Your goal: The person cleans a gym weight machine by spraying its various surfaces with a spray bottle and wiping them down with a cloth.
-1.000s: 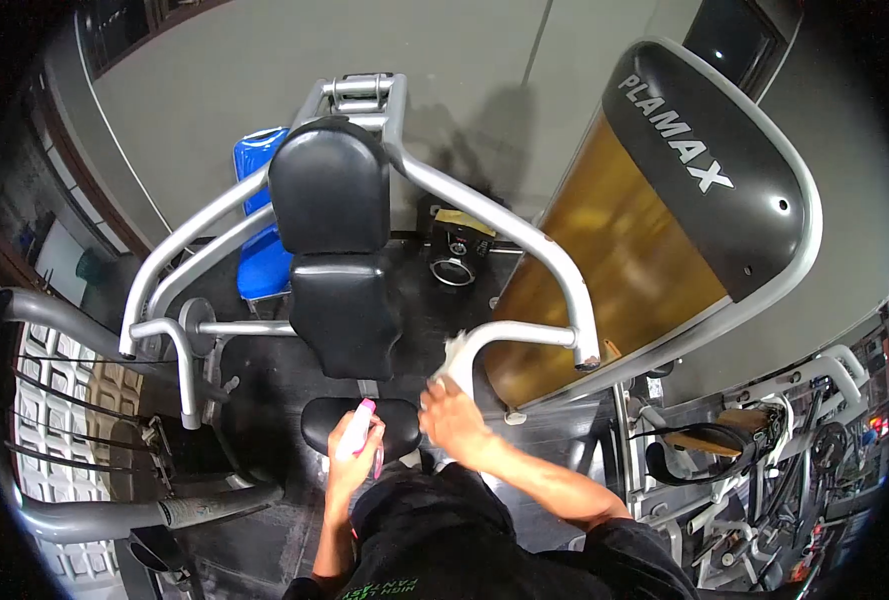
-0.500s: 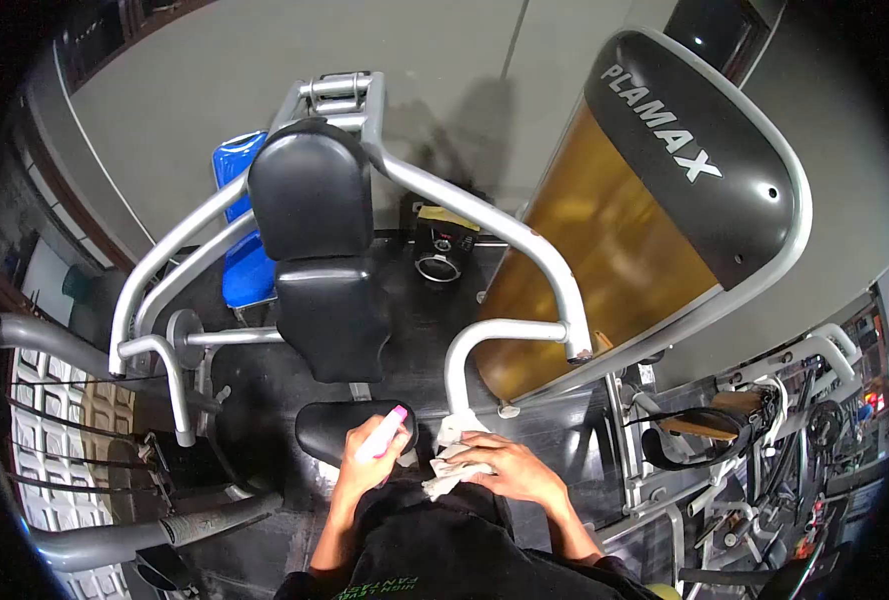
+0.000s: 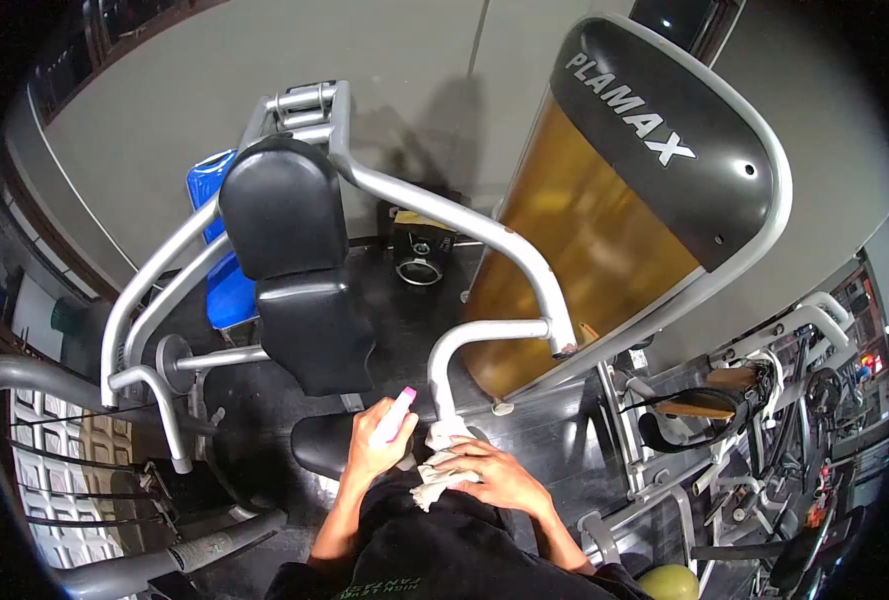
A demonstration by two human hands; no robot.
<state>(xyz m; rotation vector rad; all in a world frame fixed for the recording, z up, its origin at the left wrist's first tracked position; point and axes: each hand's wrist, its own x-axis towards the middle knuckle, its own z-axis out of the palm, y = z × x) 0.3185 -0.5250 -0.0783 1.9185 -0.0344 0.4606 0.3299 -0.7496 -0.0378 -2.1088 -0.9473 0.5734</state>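
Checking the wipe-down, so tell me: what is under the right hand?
A crumpled white cloth lies under the right hand, bunched at the foot of the silver bar. What the cloth presses on is hidden.

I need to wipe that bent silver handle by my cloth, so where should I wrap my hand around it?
Probably grip the handle on its upright stretch, just above the cloth in your right hand, coming from your near side. That part is a bare round tube, nearest you; the spray bottle fills your left hand.
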